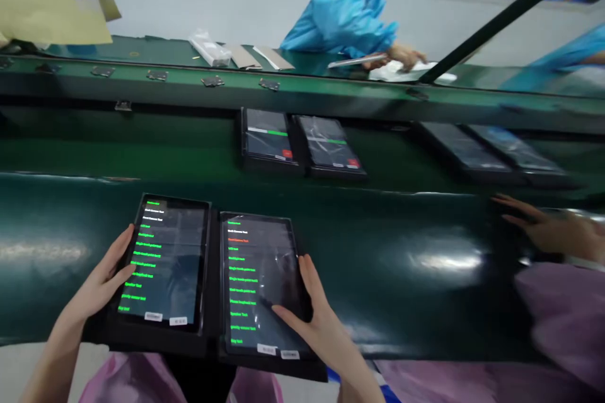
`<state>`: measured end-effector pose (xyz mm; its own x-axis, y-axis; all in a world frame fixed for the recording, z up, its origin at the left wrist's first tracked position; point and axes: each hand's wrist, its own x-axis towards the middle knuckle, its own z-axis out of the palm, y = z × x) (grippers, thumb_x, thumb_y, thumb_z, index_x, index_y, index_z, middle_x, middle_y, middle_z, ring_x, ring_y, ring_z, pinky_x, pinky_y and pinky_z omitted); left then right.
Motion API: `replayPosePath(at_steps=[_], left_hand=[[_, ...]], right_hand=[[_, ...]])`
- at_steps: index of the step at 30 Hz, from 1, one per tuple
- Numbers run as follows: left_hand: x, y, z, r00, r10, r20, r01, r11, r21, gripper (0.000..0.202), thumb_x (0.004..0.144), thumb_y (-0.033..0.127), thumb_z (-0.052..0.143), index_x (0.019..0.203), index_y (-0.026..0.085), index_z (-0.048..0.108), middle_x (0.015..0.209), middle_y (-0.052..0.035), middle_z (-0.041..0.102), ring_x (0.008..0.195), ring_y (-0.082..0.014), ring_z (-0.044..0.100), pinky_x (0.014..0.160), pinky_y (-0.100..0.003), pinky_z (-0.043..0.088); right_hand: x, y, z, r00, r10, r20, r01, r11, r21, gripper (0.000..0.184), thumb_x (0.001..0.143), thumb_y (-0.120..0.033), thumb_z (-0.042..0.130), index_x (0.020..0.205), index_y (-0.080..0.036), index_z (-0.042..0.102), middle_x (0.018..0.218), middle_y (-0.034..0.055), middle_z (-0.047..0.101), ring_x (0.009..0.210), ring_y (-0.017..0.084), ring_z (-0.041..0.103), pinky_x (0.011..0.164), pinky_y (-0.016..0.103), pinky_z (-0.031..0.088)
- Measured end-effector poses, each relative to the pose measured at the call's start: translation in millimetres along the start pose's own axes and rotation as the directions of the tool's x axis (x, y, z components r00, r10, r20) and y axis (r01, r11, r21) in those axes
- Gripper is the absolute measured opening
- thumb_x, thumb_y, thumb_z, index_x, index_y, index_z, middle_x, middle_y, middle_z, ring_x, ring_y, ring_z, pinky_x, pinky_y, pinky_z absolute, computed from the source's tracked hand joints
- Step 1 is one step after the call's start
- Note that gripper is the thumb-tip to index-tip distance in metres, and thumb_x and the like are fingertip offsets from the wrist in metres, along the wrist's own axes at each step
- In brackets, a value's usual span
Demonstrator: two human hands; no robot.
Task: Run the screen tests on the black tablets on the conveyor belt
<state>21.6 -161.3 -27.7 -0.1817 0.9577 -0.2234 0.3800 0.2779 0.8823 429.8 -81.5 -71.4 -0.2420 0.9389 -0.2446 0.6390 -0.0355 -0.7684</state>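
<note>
Two tablets are seen side by side at the near edge of the green belt point(401, 264), each lit with a list of green text. The left tablet point(167, 261) is gripped at its outer edge by the left hand point(101, 280), fingers closed on the frame. The right tablet point(262, 283) is gripped at its outer edge by the right hand point(314, 318), thumb laid on the screen. Two more tablets point(302, 145) lie farther along the belt. A co-worker's hand point(543, 227) rests flat on the belt, well apart from the right tablet.
</note>
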Motion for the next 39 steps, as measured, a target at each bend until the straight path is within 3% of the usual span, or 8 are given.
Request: replayPosePath(at_steps=[11,17,23,30,33,35,37,39], left_hand=[[-2,-7,-6.4,0.994,0.043,0.097,-0.051,0.996,0.078,0.077,0.089,0.053,0.056,0.151,0.037,0.014,0.159,0.0011,0.006,0.144,-0.0311,0.014,0.114,-0.05,0.024],[-4,0,-4.9,0.988,0.088,0.127,-0.114,0.969,0.22,0.081,0.09,0.051,0.054,0.152,0.034,0.005,0.159,-0.0009,0.003,0.144,-0.0307,0.014,0.114,-0.049,0.025],[-4,0,-0.2,0.994,0.061,0.093,-0.081,0.97,0.23,0.076,0.092,0.054,0.05,0.152,0.036,0.006,0.159,0.0037,0.003,0.145,-0.026,0.008,0.116,-0.045,0.021],[-17,2,14.1,0.995,-0.033,-0.091,0.051,0.978,0.204,0.068,0.091,0.061,0.044,0.15,0.033,0.022,0.155,0.0014,0.025,0.141,-0.0268,0.026,0.112,-0.043,0.036],[-23,8,27.3,0.959,-0.101,-0.263,0.147,0.976,0.161,0.069,0.088,0.065,0.045,0.145,0.028,0.034,0.141,-0.0059,0.048,0.109,-0.0274,0.062,0.075,-0.032,0.06],[-24,14,36.7,0.926,-0.137,-0.353,0.211,0.96,0.182,0.068,0.086,0.068,0.046,0.138,0.027,0.043,0.134,-0.0075,0.056,0.061,-0.0194,0.065,0.049,-0.03,0.054],[-24,19,44.4,0.91,-0.133,-0.392,0.24,0.941,0.237,0.068,0.083,0.07,0.049,0.136,0.027,0.045,0.134,-0.0078,0.055,0.038,-0.0122,0.049,0.047,-0.032,0.05],[-23,22,49.5,0.906,-0.12,-0.406,0.248,0.928,0.279,0.07,0.083,0.069,0.051,0.138,0.027,0.042,0.135,-0.0069,0.055,0.046,-0.0156,0.057,0.059,-0.034,0.054]], right_hand=[[1,-3,5,1.0,-0.009,0.01,0.009,1.0,0.012,0.103,0.079,-0.059,0.061,0.154,-0.03,-0.003,0.16,0.0033,0.005,0.147,0.029,0.006,0.117,0.055,0.02],[-3,8,5,0.993,-0.064,-0.095,0.074,0.992,0.104,0.082,0.089,-0.06,0.052,0.154,-0.031,0.01,0.159,0.0043,0.014,0.145,0.028,0.015,0.118,0.051,0.022],[-9,-11,11,0.934,-0.225,-0.278,0.246,0.968,0.045,0.054,0.097,-0.043,0.049,0.144,-0.026,0.03,0.15,0.0085,0.038,0.143,0.026,0.025,0.116,0.054,0.026],[-19,-35,25,0.856,-0.504,-0.113,0.494,0.863,-0.107,0.011,0.099,-0.021,0.042,0.107,-0.026,0.048,0.129,0.0034,0.06,0.135,0.024,0.041,0.112,0.054,0.036],[-19,-38,28,0.829,-0.555,-0.076,0.544,0.83,-0.124,0.012,0.098,-0.016,0.041,0.103,-0.025,0.048,0.125,0.0041,0.063,0.134,0.025,0.043,0.111,0.056,0.036],[-19,-38,29,0.824,-0.564,-0.061,0.553,0.822,-0.133,0.012,0.098,-0.016,0.04,0.102,-0.025,0.048,0.124,0.0048,0.063,0.133,0.025,0.043,0.111,0.058,0.035],[-19,-38,30,0.823,-0.565,-0.06,0.554,0.821,-0.138,0.012,0.098,-0.016,0.04,0.102,-0.025,0.048,0.124,0.0056,0.063,0.133,0.026,0.044,0.11,0.059,0.035],[-20,-37,31,0.827,-0.558,-0.069,0.547,0.826,-0.135,0.013,0.098,-0.016,0.039,0.102,-0.024,0.048,0.123,0.0063,0.064,0.132,0.026,0.045,0.11,0.06,0.035]])
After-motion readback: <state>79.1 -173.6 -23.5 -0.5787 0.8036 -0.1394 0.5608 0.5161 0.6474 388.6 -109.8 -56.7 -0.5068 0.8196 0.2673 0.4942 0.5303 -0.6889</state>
